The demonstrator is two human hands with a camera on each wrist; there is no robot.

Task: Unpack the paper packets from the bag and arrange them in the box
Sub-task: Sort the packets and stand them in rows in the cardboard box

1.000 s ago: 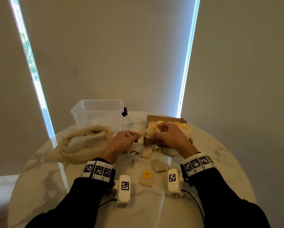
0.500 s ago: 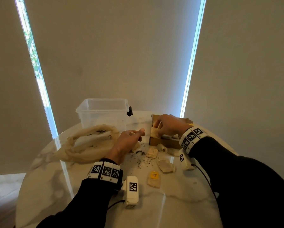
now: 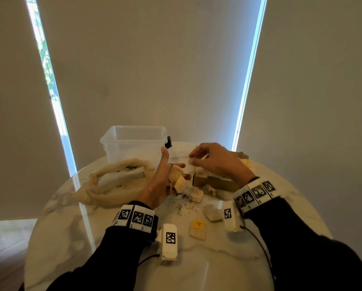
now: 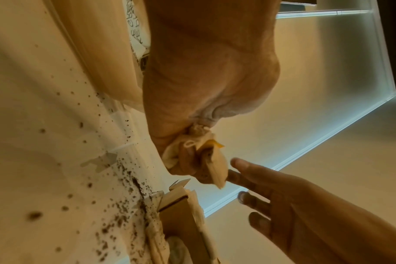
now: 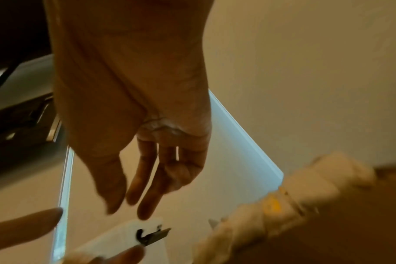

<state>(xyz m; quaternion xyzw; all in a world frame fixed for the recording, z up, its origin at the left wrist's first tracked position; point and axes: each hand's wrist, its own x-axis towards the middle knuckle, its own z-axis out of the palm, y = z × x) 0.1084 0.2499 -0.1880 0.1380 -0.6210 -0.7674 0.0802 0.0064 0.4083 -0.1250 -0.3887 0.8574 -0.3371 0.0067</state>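
My left hand (image 3: 167, 167) is raised just left of the cardboard box (image 3: 216, 183), thumb pointing up, and grips a small bunch of beige paper packets (image 3: 177, 177). In the left wrist view its curled fingers clamp the packets (image 4: 215, 167), one with a yellow tag. My right hand (image 3: 196, 160) hovers over the box's left end with straight, empty fingers (image 5: 145, 180) reaching toward the left hand. The box (image 5: 341, 219) holds a row of packets (image 5: 305, 185). The crumpled cloth bag (image 3: 115, 179) lies to the left.
A clear plastic tub (image 3: 134, 141) stands behind the bag. Three loose packets (image 3: 195, 195) (image 3: 212, 213) (image 3: 197, 229) and dark tea crumbs (image 3: 182, 203) lie on the round marble table (image 3: 217, 269) in front of the box.
My right hand has lifted out of the box and swung left toward the left hand. The left hand has risen and turned thumb-up, still holding its packets.
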